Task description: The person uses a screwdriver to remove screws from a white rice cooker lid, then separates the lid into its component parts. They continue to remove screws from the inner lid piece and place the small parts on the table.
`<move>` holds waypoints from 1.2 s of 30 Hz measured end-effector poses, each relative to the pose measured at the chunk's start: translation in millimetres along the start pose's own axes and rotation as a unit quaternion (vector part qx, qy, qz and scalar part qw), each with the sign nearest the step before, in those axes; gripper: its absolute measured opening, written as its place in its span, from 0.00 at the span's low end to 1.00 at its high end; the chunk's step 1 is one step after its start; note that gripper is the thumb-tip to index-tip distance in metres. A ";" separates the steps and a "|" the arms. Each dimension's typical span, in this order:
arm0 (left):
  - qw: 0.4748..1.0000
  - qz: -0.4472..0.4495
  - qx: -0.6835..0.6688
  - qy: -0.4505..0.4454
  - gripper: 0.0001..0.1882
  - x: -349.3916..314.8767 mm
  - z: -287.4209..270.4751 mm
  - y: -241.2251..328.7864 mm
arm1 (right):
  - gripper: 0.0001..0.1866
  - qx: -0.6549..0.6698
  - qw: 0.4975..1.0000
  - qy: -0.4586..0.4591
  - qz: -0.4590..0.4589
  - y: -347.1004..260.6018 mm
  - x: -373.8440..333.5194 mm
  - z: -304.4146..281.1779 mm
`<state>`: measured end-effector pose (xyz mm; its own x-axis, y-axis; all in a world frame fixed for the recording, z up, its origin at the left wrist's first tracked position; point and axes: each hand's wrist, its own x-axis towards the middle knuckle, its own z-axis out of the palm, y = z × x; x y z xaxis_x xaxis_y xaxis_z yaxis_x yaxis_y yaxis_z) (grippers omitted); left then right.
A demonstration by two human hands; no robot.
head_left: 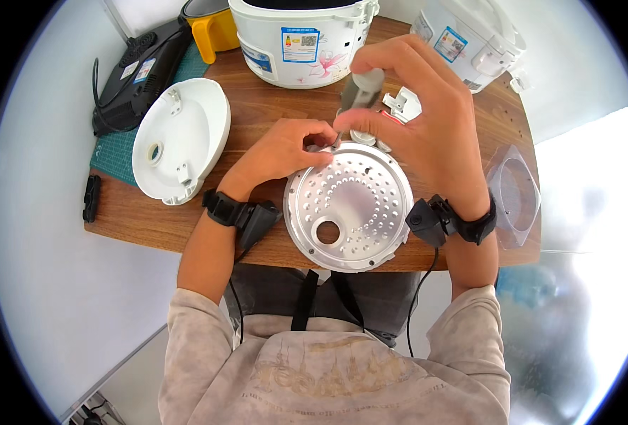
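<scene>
A round, dimpled metal rice cooker inner lid plate [392, 202], with one large hole near its lower left, lies near the table's front edge. My right hand [438, 106] is closed on the grey handle of a screwdriver [363, 88], held nearly upright over the plate's far rim. Beside its tip, my left hand [283, 147] is pinched at that rim; whatever sits between those fingers is hidden. Small white parts [362, 137] lie just behind the plate, partly covered by my right hand. A white plastic bracket [403, 106] rests farther back.
A white lid shell [208, 127] lies left, partly on a green cutting mat [115, 159]. Behind stand a white rice cooker [271, 60], another white cooker [480, 39], a yellow cup [218, 35] and a black device [151, 78]. A clear plastic frame [516, 195] is at right.
</scene>
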<state>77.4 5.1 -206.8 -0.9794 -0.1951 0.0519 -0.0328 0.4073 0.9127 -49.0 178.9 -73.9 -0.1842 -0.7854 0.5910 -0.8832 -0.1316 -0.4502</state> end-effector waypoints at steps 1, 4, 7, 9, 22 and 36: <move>1.000 -0.002 0.003 -0.008 0.17 1.2 -0.7 1.1 | 0.18 0.003 1.000 0.006 -0.009 2.5 0.6 0.7; 0.999 -0.008 0.022 -0.021 0.17 2.0 -2.9 7.7 | 0.19 0.071 0.995 0.049 -0.048 15.1 0.3 11.2; 0.999 -0.005 0.039 -0.017 0.17 1.0 -3.0 11.2 | 0.21 0.118 0.992 0.049 -0.021 12.5 -0.7 14.4; 0.999 0.008 0.031 -0.004 0.17 0.2 -2.1 7.6 | 0.21 0.067 0.996 0.034 -0.051 8.8 1.6 11.7; 0.999 0.018 0.028 -0.007 0.17 1.2 -1.1 3.3 | 0.20 0.002 0.998 0.024 -0.056 3.4 2.6 5.9; 0.999 0.009 0.034 -0.016 0.17 1.4 -2.4 5.1 | 0.19 0.006 0.998 0.054 -0.040 7.9 1.8 10.2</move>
<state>76.4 4.8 -201.1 -0.9858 -0.1592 0.0542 -0.0276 0.4710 0.8817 -51.9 170.3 -83.3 -0.1588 -0.7022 0.6940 -0.8920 -0.1993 -0.4057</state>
